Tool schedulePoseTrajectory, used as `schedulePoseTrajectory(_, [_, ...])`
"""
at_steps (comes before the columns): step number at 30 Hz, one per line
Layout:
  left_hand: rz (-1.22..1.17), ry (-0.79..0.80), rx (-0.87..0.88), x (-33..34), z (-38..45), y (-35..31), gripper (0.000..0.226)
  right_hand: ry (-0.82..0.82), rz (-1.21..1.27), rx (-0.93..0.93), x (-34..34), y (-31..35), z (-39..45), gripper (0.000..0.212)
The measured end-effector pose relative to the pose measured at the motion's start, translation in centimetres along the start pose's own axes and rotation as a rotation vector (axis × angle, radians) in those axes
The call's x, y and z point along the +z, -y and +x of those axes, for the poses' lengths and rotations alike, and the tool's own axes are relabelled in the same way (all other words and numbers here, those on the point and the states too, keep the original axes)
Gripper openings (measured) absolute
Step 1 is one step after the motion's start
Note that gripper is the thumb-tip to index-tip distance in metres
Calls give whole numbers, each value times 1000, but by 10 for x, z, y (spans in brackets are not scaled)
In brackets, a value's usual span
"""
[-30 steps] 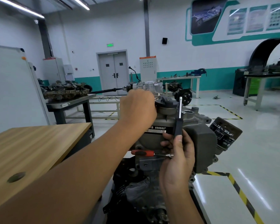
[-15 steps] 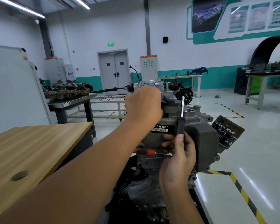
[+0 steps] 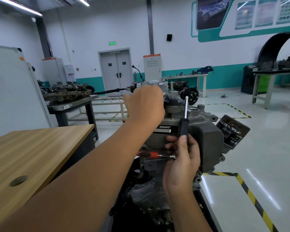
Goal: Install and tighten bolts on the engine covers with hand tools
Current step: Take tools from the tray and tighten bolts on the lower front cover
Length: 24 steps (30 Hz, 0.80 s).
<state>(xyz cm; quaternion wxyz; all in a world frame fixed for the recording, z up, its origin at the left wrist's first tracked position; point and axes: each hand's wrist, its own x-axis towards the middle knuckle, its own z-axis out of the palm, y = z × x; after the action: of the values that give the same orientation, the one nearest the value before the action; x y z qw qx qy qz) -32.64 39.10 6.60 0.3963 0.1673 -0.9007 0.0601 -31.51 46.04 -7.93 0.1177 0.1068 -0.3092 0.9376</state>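
The engine [image 3: 182, 139] stands in front of the person, beside the wooden table [image 3: 32, 156], its covers seated. The left hand [image 3: 145, 106] reaches over the top; its grip is hidden, so I cannot tell what it holds. The right hand [image 3: 182, 158] grips a driver [image 3: 184, 121] upright, off any bolt. Judging by this, tightening is still under way, and no bolt count is readable.
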Motion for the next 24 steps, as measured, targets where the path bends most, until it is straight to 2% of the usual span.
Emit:
schedulePoseTrajectory(6, [-45, 22, 41, -2, 5, 3, 50, -5, -3, 13, 1, -1, 0, 16])
schedulePoseTrajectory(13, [3, 29, 214, -10, 6, 11, 46, -10, -35, 5, 3, 1, -2, 13])
schedulePoseTrajectory(17, [-36, -50, 182, 1, -4, 18, 14, -6, -95, -6, 2, 7, -2, 10])
schedulePoseTrajectory(19, [-54, -45, 158, 6, -10, 16, 7, -32, -123, -21, 4, 12, -1, 7])
schedulePoseTrajectory(22, [-54, -21, 94, 6, -8, 12, 11, -27, -123, 20, 9, 17, 3, 6])
schedulePoseTrajectory(24, [-24, -3, 63, 6, -4, 9, 26, -21, -133, 32, 11, 19, 5, 6])
